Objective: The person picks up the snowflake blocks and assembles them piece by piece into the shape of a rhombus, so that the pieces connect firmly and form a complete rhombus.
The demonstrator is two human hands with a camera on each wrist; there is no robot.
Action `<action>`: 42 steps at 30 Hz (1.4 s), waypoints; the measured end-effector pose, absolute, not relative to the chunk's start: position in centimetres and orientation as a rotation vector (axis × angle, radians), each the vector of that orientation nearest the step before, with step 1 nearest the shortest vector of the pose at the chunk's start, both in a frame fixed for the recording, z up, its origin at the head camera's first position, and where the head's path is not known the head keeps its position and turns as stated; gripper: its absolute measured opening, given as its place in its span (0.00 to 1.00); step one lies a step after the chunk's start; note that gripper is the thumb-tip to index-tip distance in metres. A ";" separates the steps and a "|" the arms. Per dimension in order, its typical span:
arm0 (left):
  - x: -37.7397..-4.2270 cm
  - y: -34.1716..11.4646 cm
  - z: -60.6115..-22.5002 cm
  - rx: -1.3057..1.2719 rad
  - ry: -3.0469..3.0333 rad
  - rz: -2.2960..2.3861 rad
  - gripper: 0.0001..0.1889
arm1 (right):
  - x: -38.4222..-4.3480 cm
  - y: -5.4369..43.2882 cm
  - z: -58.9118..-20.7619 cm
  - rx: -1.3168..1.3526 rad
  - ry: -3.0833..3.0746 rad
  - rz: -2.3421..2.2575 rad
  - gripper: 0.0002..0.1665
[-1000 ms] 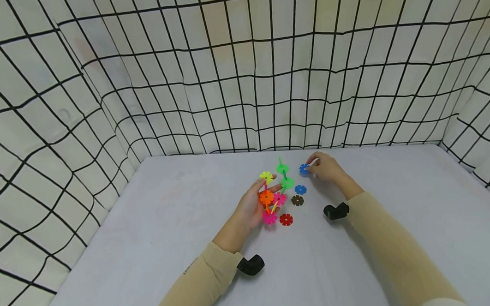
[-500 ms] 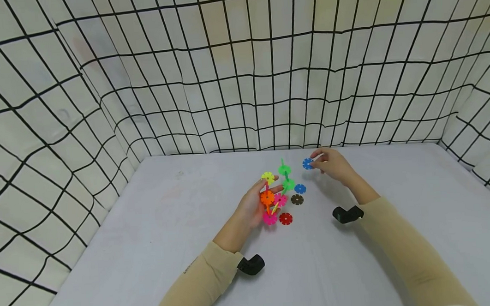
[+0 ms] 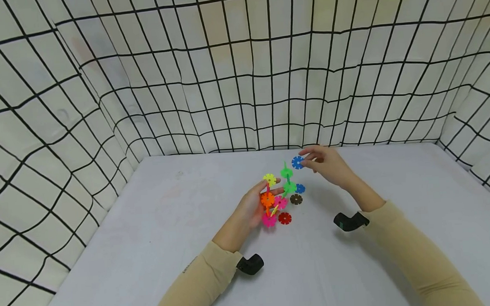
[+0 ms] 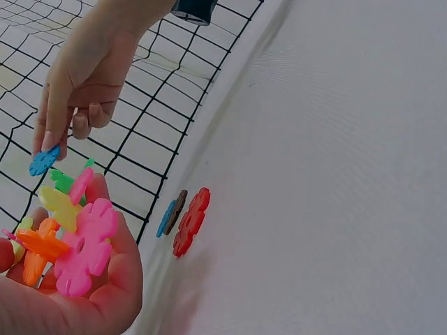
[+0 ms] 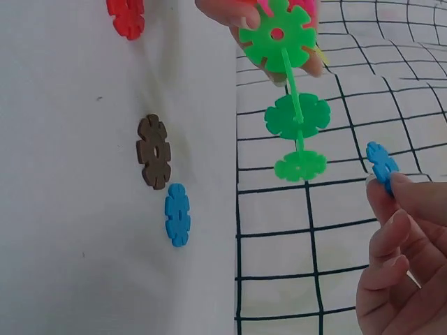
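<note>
My left hand [image 3: 249,209] holds a linked chain of notched plastic snowflake discs above the table. In the head view the chain shows a yellow disc [image 3: 269,179], an orange disc [image 3: 267,199], pink discs [image 4: 87,248] and green discs [image 5: 278,35]. Its green end sticks out beyond the fingertips, away from my body. Between thumb and fingertips, my right hand [image 3: 330,168] pinches a blue snowflake disc [image 3: 297,162] by its edge. That blue disc is close to the green end, with a small gap between them in the right wrist view.
On the white table [image 3: 169,212] lie a second blue disc [image 5: 177,215], a brown disc [image 5: 154,151] and a red disc [image 3: 285,218], just right of the chain. Black grid netting [image 3: 266,87] stands along the far edge and both sides.
My right hand first drew a little right and away, then came back left with the blue disc, closer to the green end. The left hand with the chain has barely moved.
</note>
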State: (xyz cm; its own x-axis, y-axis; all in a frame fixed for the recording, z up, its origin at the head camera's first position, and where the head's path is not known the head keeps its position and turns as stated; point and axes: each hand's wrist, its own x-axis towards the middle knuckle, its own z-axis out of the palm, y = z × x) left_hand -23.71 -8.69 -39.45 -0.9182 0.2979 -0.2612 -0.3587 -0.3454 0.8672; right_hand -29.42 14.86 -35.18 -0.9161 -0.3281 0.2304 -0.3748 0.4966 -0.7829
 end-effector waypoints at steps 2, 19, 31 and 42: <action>-23.7 -8.7 -39.5 -0.082 1.504 2.280 0.25 | -29.0 14.3 -35.2 0.695 -2.655 1.385 0.18; -23.5 -8.7 -39.5 -0.076 1.518 2.228 0.25 | -27.5 12.4 -36.1 0.832 -2.597 1.231 0.13; -23.5 -8.6 -39.5 -0.077 1.527 2.214 0.26 | -27.3 11.9 -36.5 0.867 -2.547 1.169 0.09; -23.5 -8.6 -39.5 -0.070 1.556 2.199 0.25 | -27.0 11.8 -36.5 0.888 -2.573 1.148 0.08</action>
